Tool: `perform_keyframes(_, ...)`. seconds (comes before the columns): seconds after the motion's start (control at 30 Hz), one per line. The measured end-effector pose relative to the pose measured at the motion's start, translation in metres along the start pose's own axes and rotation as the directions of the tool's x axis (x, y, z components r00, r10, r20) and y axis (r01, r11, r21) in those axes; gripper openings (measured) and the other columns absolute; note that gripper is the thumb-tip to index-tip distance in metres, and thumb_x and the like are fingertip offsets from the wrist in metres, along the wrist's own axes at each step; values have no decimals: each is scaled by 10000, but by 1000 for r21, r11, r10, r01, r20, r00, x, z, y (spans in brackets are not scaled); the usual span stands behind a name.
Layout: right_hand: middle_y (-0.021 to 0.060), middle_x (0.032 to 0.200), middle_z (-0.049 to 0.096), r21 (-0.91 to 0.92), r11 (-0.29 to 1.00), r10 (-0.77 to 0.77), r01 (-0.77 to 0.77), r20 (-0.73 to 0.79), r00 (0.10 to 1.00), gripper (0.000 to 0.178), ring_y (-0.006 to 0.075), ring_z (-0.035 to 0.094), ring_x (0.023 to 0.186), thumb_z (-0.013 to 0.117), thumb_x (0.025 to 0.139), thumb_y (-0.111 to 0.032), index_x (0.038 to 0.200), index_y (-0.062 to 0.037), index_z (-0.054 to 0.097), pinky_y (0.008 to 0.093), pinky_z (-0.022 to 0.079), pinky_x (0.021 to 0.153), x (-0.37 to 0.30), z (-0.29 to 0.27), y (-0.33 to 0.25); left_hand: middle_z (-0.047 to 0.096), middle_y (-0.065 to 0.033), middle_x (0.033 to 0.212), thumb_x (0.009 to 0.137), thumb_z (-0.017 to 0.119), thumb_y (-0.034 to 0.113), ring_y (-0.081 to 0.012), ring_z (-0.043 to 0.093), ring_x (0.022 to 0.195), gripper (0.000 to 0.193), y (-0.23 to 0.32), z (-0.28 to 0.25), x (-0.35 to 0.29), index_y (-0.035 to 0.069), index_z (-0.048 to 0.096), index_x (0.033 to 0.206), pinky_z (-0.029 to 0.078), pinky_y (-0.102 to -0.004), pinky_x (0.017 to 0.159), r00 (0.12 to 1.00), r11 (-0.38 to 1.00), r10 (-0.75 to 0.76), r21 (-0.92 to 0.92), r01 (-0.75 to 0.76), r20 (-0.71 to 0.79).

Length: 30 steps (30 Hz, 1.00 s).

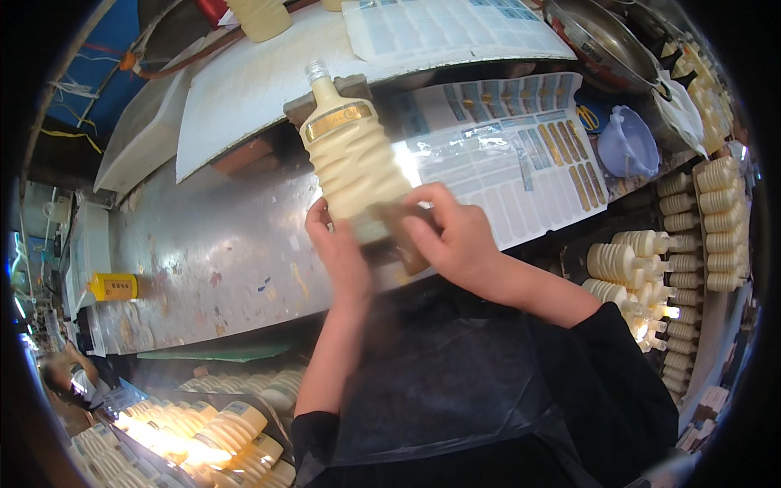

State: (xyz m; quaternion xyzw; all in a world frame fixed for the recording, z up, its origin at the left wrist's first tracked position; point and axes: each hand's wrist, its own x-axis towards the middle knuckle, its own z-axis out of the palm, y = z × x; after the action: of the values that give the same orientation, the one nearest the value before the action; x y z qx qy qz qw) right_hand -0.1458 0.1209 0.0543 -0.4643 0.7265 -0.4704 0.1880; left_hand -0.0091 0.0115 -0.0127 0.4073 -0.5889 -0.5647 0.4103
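A cream bottle with a wavy body, clear neck and gold label band lies in front of me, neck pointing away. Its upper part rests over a dark block. My left hand is closed on the bottle's lower left side, fingers curled around the edge. At the lower right corner my right hand is bent in a pinch. Between its thumb and fingers is a blurred greyish-brown thing that I cannot make out. Motion smears the bottle's base. Right of the bottle lies a sheet of gold and blue labels.
A scuffed metal table carries a yellow container at left. Beyond is a white board with another label sheet. A lilac basket, yellow-handled scissors and a metal pan stand right. Bottles are stacked both sides.
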Motion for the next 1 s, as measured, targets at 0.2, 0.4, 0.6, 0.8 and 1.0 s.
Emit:
perform_keyframes(0.2, 175, 729, 690, -39, 996, 77, -79, -62, 995, 212, 403, 699, 707, 626, 972, -242, 1145, -122, 601, 475, 543, 633, 6, -7, 21, 422, -167, 1464, 1067, 452, 245, -247, 419, 1361, 516, -1, -10, -2, -24, 333, 1491, 315, -388, 1167, 996, 999, 49, -15, -48, 78)
perform_keyframes(0.4, 156, 691, 675, -91, 977, -187, 193, 76, 979, 174, 397, 674, 630, 614, 966, -235, 1088, -112, 595, 483, 511, 555, 4, 17, -22, 464, -140, 1445, 1090, 432, 198, -228, 476, 1315, 428, 12, -6, -8, -3, 395, 1466, 376, -365, 1127, 997, 973, -65, -216, 75, 51)
perform_keyframes(0.6, 136, 683, 676, -154, 984, -73, 84, 78, 994, 207, 377, 683, 635, 641, 963, -236, 1143, -134, 637, 458, 537, 597, 10, -1, -5, 475, -132, 1442, 1053, 516, 258, -239, 458, 1344, 534, -2, -18, -2, -11, 395, 1498, 367, -387, 1139, 992, 999, 34, 12, -36, 118)
perform_keyframes(0.8, 63, 604, 586, 82, 989, 129, -119, -121, 984, 197, 171, 558, 538, 629, 979, -173, 1162, -101, 648, 332, 449, 554, 1, -1, 62, 530, -169, 1417, 830, 839, 224, -332, 480, 1338, 775, 2, -21, 2, 16, 475, 1481, 361, -421, 1140, 944, 849, 230, 426, -313, 235)
perform_keyframes(1.0, 38, 793, 633, 249, 965, 133, -79, -210, 969, 269, 89, 577, 735, 641, 969, -85, 1231, -45, 594, 274, 475, 673, 22, -15, 43, 601, -136, 1326, 754, 903, 176, -293, 563, 1243, 771, -5, -33, 0, 20, 557, 1425, 418, -396, 1091, 927, 810, 335, 451, -374, 166)
